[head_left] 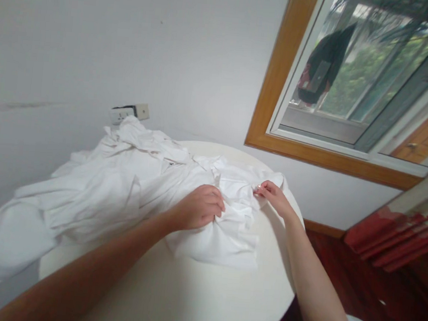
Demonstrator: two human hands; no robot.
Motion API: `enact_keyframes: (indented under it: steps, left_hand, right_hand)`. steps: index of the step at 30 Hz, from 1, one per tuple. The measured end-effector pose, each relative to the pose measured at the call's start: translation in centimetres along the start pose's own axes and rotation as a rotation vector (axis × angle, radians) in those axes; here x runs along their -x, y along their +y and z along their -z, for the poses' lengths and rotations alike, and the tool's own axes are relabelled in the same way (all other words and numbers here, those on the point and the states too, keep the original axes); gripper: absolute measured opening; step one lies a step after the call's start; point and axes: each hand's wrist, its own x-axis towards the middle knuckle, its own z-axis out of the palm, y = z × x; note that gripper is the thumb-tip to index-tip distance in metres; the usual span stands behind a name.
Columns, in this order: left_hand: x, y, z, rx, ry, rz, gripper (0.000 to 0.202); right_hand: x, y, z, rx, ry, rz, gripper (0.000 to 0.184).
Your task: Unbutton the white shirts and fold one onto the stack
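Note:
A crumpled white garment (110, 186) spreads over a round white table (187, 298), and its left part hangs past the table's edge. My left hand (198, 206) lies on the cloth near the middle, fingers curled and bunching the fabric so that folds run out from it. To the right, my right hand (273, 194) pinches the garment's edge between thumb and fingers. Folds hide the garment's exact cut, and the fingertips of my left hand are partly covered.
Behind the table stands a white wall with a socket (122, 114) just above the cloth. A wood-framed window (263, 110) is at the upper right. A red and white curtain (394, 236) hangs at the right over a dark red floor (338, 276).

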Motion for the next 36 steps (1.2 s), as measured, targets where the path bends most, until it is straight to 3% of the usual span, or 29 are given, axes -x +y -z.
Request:
enact_keyframes:
  steps: [4,7,12,15,18,21,23,26,28,32,36]
  left_hand:
    - [1.0,-1.3,1.2,-0.051,0.021,0.099,0.023]
    - [2.2,-0.5,1.2,-0.050,-0.005,0.146,0.024]
    - [4.0,2.3,0.6,0.009,-0.092,0.237,0.020]
    - [4.6,4.5,0.4,0.054,-0.098,0.308,0.022]
    - [5.0,6.9,0.0,0.049,-0.109,0.386,0.020]
    - [5.4,8.9,-1.2,-0.003,-0.161,0.373,0.068]
    - [5.5,9.4,-2.2,-0.060,-0.190,0.361,0.079]
    - [5.4,8.4,-3.3,-0.161,-0.194,0.387,0.037]
    - [5.4,6.7,-3.7,-0.212,-0.191,0.378,0.022]
    - [6.2,2.8,-3.4,-0.202,-0.205,0.321,0.027]
    - [7.3,-0.3,-2.2,-0.176,-0.221,0.326,0.043]
  right_hand:
    - [1.6,-2.2,1.0,0.206,-0.390,0.052,0.035]
    - [2.6,-2.6,-0.1,0.395,-0.460,0.112,0.032]
    - [3.5,-2.4,-1.2,0.448,-0.299,0.170,0.018]
    - [3.5,-3.4,0.1,0.351,-0.174,0.115,0.020]
    - [3.1,-5.0,1.6,0.214,0.035,0.072,0.023]
    - [2.5,-6.6,2.3,0.054,0.226,0.018,0.024]
    - [2.1,-7.5,2.3,0.034,0.291,0.018,0.026]
    - [1.8,-8.5,1.9,0.090,0.300,0.073,0.029]
    - [2.1,-9.0,1.8,0.144,0.242,0.091,0.032]
    - [3.6,-9.4,3.0,0.264,0.140,0.082,0.036]
    - [5.2,-9.2,5.0,0.200,0.227,0.010,0.039]
